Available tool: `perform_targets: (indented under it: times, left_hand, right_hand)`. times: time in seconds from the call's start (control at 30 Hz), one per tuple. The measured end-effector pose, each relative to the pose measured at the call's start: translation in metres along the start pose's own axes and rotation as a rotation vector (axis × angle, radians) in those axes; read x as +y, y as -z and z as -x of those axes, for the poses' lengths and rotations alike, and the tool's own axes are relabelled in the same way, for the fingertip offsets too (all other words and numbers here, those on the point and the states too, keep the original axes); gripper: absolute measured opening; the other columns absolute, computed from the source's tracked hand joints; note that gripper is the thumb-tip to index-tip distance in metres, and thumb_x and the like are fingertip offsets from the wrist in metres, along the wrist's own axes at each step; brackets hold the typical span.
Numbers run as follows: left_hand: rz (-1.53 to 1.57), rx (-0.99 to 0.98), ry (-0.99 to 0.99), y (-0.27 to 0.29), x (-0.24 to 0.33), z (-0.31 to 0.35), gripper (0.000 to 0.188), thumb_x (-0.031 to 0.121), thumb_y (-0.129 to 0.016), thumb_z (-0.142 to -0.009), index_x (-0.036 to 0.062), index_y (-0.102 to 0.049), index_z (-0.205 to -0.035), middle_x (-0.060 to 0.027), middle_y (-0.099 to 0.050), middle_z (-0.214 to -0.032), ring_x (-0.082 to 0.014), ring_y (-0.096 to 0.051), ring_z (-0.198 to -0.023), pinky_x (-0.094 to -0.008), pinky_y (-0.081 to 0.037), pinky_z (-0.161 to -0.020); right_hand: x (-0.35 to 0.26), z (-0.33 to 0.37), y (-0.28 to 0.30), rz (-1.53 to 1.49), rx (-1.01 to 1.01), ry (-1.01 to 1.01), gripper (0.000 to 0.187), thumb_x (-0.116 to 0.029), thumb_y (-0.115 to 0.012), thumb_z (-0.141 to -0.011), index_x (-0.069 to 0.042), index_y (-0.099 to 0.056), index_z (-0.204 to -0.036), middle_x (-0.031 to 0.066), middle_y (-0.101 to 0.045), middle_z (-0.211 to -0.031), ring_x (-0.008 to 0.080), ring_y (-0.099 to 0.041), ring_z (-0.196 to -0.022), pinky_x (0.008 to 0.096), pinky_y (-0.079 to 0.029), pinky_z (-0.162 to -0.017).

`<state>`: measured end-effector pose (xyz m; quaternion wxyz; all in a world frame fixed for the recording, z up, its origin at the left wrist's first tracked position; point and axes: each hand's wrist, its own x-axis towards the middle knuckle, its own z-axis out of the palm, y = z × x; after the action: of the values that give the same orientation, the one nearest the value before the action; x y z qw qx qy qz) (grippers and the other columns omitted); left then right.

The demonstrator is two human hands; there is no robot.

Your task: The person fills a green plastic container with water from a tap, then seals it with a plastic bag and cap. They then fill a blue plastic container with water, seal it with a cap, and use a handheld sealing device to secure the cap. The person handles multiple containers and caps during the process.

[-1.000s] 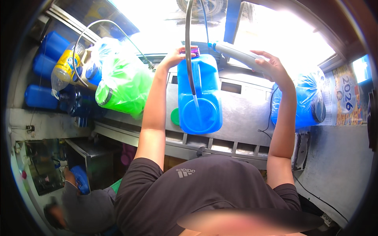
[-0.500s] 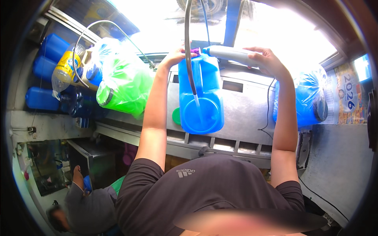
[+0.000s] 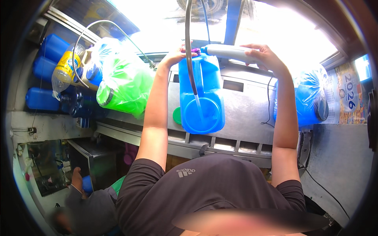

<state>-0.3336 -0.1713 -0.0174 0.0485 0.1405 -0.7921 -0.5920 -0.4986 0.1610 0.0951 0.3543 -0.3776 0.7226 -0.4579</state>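
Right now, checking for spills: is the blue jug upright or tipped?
Upright: the blue jug stands on the metal counter, neck up, left hand at its top.

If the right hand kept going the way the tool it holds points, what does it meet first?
The right hand holds a grey handheld tool whose tip points left at the purple cap on the blue jug. That comes first; it may already touch.
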Motion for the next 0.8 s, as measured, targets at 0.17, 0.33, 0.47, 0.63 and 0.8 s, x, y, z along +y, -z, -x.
perform_targets:
  times: [0.17, 0.33, 0.47, 0.63, 0.8]
  left_hand:
    - [0.068, -0.009, 0.017, -0.001, -0.001, 0.001, 0.085, 0.024, -0.084, -0.077, 0.0025, -0.040, -0.146, -0.0091, -0.072, -0.095, -0.0117, -0.066, -0.091, -0.0268, -0.048, -0.090]
    - [0.047, 0.016, 0.001, -0.003, -0.002, 0.002, 0.083, 0.021, -0.083, -0.077, 0.0020, -0.040, -0.145, -0.0091, -0.072, -0.098, -0.0109, -0.065, -0.091, -0.0262, -0.047, -0.090]
    - [0.086, 0.023, 0.002, -0.003, -0.001, 0.003, 0.083, 0.021, -0.084, -0.076, 0.0012, -0.041, -0.145, -0.0094, -0.072, -0.100, -0.0108, -0.065, -0.091, -0.0258, -0.047, -0.089]
    - [0.032, 0.044, 0.058, 0.000, -0.008, -0.002, 0.086, 0.025, -0.086, -0.074, 0.0029, -0.043, -0.144, -0.0079, -0.070, -0.095, -0.0113, -0.063, -0.089, -0.0258, -0.045, -0.090]
    - [-0.025, 0.048, 0.052, 0.001, -0.016, -0.007, 0.093, 0.031, -0.088, -0.072, 0.0014, -0.040, -0.146, -0.0123, -0.067, -0.106, -0.0157, -0.061, -0.101, -0.0282, -0.046, -0.092]
  right_hand:
    - [0.011, -0.006, -0.001, -0.035, -0.036, 0.023, 0.064, -0.046, -0.065, -0.085, 0.001, -0.061, -0.128, 0.0174, -0.065, -0.103, 0.0191, -0.062, -0.087, 0.0249, -0.052, -0.074]
    - [0.016, -0.006, 0.003, -0.016, -0.049, -0.004, 0.065, -0.046, -0.065, -0.085, 0.003, -0.060, -0.127, 0.0185, -0.064, -0.106, 0.0206, -0.060, -0.093, 0.0269, -0.052, -0.080]
    - [0.007, -0.002, -0.001, -0.021, -0.010, 0.046, 0.062, -0.045, -0.064, -0.084, 0.001, -0.062, -0.126, 0.0167, -0.065, -0.102, 0.0180, -0.061, -0.085, 0.0253, -0.052, -0.072]
    - [-0.016, -0.002, -0.002, 0.194, 0.052, 0.032, 0.056, -0.043, -0.059, -0.086, -0.007, -0.063, -0.128, 0.0110, -0.069, -0.084, 0.0096, -0.057, -0.059, 0.0205, -0.045, -0.048]
    - [-0.047, -0.031, -0.001, 0.387, 0.039, 0.030, 0.049, -0.039, -0.054, -0.091, -0.009, -0.063, -0.128, 0.0108, -0.069, -0.079, 0.0081, -0.056, -0.052, 0.0198, -0.042, -0.042]
